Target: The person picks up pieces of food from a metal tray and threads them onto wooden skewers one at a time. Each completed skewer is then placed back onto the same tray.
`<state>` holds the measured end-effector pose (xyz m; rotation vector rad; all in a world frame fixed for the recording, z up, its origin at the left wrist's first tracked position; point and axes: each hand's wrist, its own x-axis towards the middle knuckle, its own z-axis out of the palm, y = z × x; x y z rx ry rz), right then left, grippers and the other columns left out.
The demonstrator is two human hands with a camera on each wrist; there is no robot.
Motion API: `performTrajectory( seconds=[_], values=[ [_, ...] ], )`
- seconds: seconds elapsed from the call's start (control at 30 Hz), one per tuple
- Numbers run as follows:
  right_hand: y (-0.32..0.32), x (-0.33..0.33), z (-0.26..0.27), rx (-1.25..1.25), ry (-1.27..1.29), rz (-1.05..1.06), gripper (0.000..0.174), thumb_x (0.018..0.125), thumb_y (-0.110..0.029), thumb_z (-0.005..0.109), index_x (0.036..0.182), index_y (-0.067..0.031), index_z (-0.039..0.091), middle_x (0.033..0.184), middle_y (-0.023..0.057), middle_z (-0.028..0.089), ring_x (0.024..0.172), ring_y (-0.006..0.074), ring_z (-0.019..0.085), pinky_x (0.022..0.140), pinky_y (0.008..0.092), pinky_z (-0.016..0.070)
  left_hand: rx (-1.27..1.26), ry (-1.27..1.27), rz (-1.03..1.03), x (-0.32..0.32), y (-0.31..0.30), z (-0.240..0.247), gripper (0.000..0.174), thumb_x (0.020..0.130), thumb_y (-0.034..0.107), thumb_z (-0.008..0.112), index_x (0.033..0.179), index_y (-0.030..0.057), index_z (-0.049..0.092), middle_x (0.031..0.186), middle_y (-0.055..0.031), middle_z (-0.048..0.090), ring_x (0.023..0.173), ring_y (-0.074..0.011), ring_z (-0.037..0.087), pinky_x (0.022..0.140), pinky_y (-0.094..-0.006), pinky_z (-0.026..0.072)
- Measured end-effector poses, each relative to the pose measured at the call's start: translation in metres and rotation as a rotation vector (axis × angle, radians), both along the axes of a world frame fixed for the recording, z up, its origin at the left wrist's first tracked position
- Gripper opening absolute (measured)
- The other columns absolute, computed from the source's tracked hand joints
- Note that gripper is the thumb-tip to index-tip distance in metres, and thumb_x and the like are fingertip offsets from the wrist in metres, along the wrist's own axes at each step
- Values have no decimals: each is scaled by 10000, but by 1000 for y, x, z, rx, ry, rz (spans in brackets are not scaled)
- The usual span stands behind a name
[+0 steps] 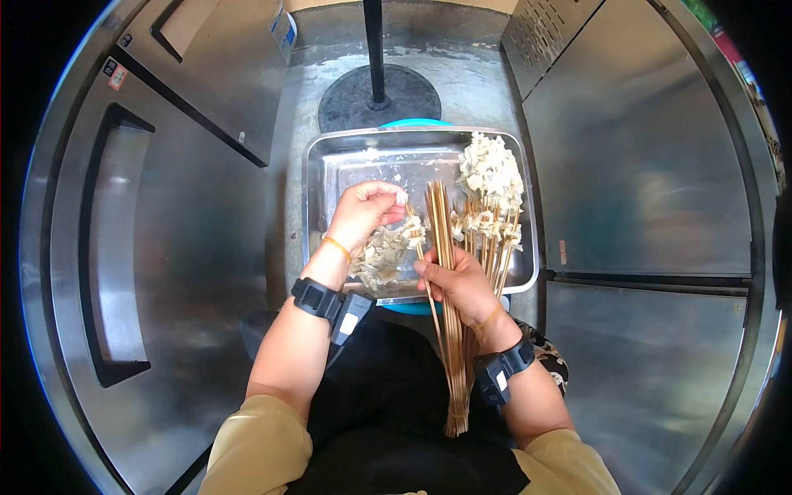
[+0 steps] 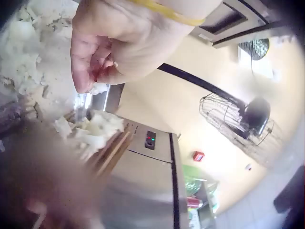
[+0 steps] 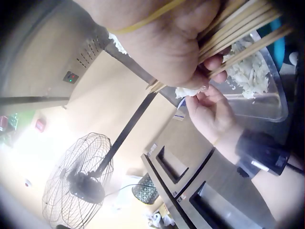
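My left hand (image 1: 363, 219) pinches a small pale, thin food piece (image 1: 402, 198) between thumb and fingertips, close above the tip of a single bamboo skewer. That skewer (image 1: 436, 322) carries several crumpled pale pieces (image 1: 414, 233) near its upper end. My right hand (image 1: 464, 289) grips a thick bundle of bare bamboo skewers (image 1: 456, 355) and holds the single skewer apart with thumb and fingers. Loose pale pieces (image 1: 379, 260) lie in the metal tray (image 1: 312, 181) below the left hand. Filled skewers (image 1: 491, 169) are heaped along the tray's right side.
A blue-green round rim (image 1: 417, 123) shows under the tray. Behind it stands a black pole on a round base (image 1: 338, 103). Steel cabinets flank both sides, the left one (image 1: 198, 231) with a long handle, the right one (image 1: 643, 181) close to the tray.
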<state>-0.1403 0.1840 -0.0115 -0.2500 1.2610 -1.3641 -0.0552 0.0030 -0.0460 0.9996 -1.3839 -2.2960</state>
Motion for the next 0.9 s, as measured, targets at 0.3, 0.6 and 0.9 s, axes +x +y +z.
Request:
performTrajectory(
  seconds=[0.3,0.6,0.9],
  values=[
    [-6,3,1,4,4,12,115,822,-119,650,824,-85,540,631,36,599,445,53,477,422,165,362,149,107,46,16,-1,29,175,851,104,599,987,-7,607,900,-91,642,823,-158,619,726,-263,521],
    [-7,3,3,2,-17,28,111,825,-117,646,830,-86,539,637,34,602,457,50,485,425,159,361,-204,21,-11,9,5,28,174,874,49,543,1022,-5,618,898,-92,650,767,-130,622,697,-242,524],
    [-6,2,0,11,-10,30,108,828,-117,642,835,-85,539,635,31,601,462,51,485,428,158,363,-304,60,-27,8,11,31,169,872,28,531,1005,-1,631,870,-84,655,736,-113,620,680,-234,519]
  ],
)
